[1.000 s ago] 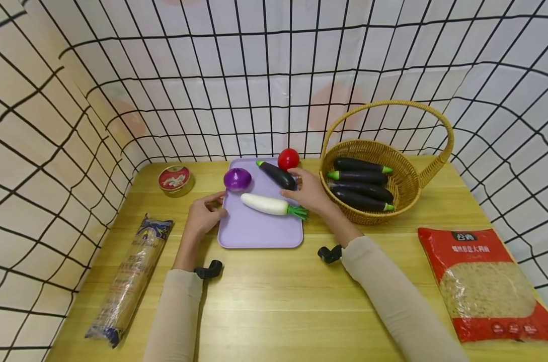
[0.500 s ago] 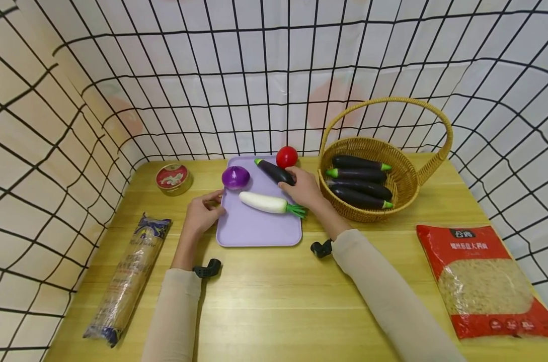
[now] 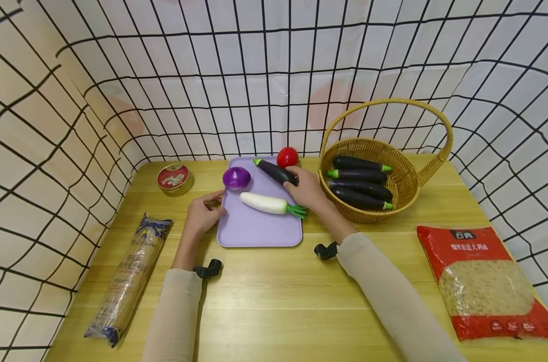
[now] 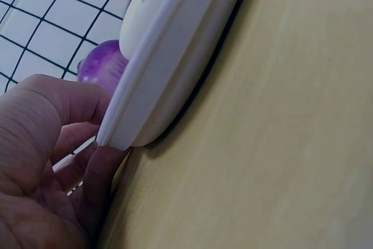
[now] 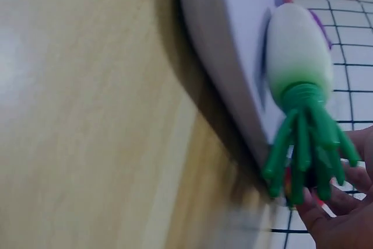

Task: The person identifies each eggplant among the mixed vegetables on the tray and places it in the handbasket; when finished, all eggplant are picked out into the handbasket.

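On the lilac tray [image 3: 255, 234] lie a purple onion [image 3: 236, 178], a white radish [image 3: 263, 202] with green leaf stalks, and a dark eggplant [image 3: 274, 171] with a green stem end. My left hand [image 3: 202, 213] pinches the tray's left rim between thumb and fingers, as the left wrist view confirms. At the back right corner, my right hand [image 3: 307, 190] grips the eggplant's blunt end, which the fingers partly cover. A red tomato [image 3: 287, 157] sits right behind that hand. In the right wrist view, the radish's green stalks [image 5: 303, 144] hide most of the fingertips.
To the right stands a wicker basket [image 3: 411, 193] with a tall handle, holding several eggplants. A red pasta bag [image 3: 486, 284] lies at the front right. At left are a round tin [image 3: 174, 180] and a long spaghetti pack [image 3: 131, 276]. Black-gridded cloth [image 3: 255, 90] encloses the table.
My right hand's fingers have closed around the eggplant's blunt end, and the eggplant has shifted slightly. My left hand keeps its place at the tray's rim.
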Demonstrator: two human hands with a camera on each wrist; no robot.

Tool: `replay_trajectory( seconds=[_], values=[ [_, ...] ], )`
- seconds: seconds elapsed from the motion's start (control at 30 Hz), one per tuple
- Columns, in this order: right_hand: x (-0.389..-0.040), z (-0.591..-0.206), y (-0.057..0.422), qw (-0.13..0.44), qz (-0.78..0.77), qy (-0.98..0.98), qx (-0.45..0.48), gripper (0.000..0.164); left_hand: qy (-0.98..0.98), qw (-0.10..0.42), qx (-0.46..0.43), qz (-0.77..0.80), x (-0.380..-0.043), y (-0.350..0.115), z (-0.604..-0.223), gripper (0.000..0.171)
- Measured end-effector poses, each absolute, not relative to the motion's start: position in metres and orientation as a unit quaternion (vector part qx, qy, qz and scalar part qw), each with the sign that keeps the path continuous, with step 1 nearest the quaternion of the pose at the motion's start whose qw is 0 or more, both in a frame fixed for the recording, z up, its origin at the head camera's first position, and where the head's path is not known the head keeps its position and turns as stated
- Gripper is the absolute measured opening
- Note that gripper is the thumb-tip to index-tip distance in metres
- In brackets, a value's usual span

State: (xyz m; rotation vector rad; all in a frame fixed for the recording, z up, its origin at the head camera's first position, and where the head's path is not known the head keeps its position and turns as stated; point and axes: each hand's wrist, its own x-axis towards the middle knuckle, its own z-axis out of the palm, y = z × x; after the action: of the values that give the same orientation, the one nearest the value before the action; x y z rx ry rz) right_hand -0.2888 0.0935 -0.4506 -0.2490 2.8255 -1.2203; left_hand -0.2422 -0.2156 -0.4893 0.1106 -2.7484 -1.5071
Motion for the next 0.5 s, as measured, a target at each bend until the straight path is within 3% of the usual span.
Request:
replay_trajectory(
  seconds=[0.5],
  values=[
    [-0.251, -0.405, 0.132, 0.011, -0.389, 0.909, -0.148, 0.050, -0.876, 0.001, 0.033, -0.481, -0.241, -0.215, -0.488, 0.057]
  ],
)
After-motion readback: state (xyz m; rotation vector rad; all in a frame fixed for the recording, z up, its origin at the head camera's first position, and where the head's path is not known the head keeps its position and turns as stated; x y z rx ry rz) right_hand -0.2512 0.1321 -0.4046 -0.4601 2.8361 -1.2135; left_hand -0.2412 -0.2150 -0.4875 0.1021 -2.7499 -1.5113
